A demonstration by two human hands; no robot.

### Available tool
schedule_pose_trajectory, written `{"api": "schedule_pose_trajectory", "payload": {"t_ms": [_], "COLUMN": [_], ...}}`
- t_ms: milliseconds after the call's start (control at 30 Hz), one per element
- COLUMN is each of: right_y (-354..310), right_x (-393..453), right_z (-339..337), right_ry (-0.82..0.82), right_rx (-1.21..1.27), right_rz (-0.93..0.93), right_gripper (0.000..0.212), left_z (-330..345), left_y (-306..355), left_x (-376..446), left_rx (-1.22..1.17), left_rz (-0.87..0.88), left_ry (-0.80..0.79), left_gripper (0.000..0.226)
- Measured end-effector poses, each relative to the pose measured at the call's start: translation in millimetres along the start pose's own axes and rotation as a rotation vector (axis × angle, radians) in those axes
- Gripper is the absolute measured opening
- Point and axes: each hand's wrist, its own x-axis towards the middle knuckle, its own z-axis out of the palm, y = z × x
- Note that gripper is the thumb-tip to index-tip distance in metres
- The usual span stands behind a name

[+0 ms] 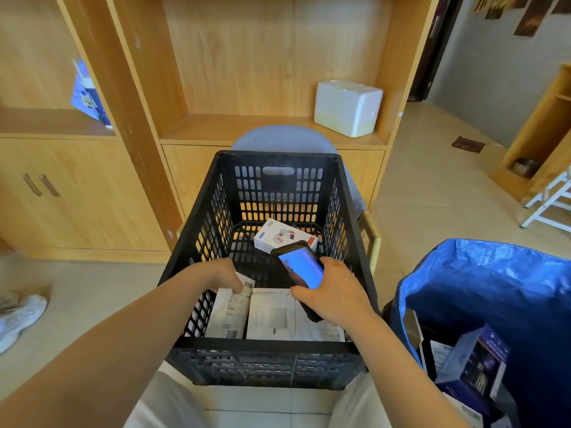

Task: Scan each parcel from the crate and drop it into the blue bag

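Here the parcel in hand is a white mailer (230, 307) lying flat in the near-left corner of the black crate (272, 344), at about seven o'clock from the crate's centre. The left hand (224, 274) has its fingers curled over the far end, pinching it beside the barcode label. It looks thin, light and rather limp, so it will likely sag if lifted by one end; a grip along the short edge by the label keeps the barcode clear for scanning.

Touching it on the right lies a white flat box (270, 315), stiffer by the look of it, with another pale packet (319, 327) beyond. A small printed carton (282, 234) sits towards the far wall, at twelve o'clock.

The right hand (335, 293) wraps around a handheld scanner (301, 268), its lit screen facing up, held over the crate just right of the mailer.

The crate walls are high and perforated, so the mailer must rise straight up past the rim before travelling. The blue bag (494, 282) stands open at four o'clock, just beside the crate, already holding dark boxes (472, 369); its mouth is wide, with free room above.
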Motion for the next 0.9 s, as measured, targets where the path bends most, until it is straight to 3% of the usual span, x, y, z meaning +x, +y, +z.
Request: {"api": "schedule_pose_trajectory", "payload": {"t_ms": [500,667,900], "right_y": [-11,-17,-35], "right_x": [11,7,0], "right_z": [-17,-29,-51], "right_ry": [0.008,-0.128,-0.267], "right_rx": [0.028,0.197,0.064], "right_rz": [0.008,0.01,-0.011], "right_gripper": [0.053,0.041,0.049], "left_z": [-23,-24,-43], "left_y": [2,5,0], "left_x": [-57,-57,-62], "left_rx": [-0.221,-0.485,-0.698], "left_rz": [0.307,0.406,0.551], "left_ry": [0.559,0.65,0.73], "left_gripper": [0.041,0.042,0.039]}}
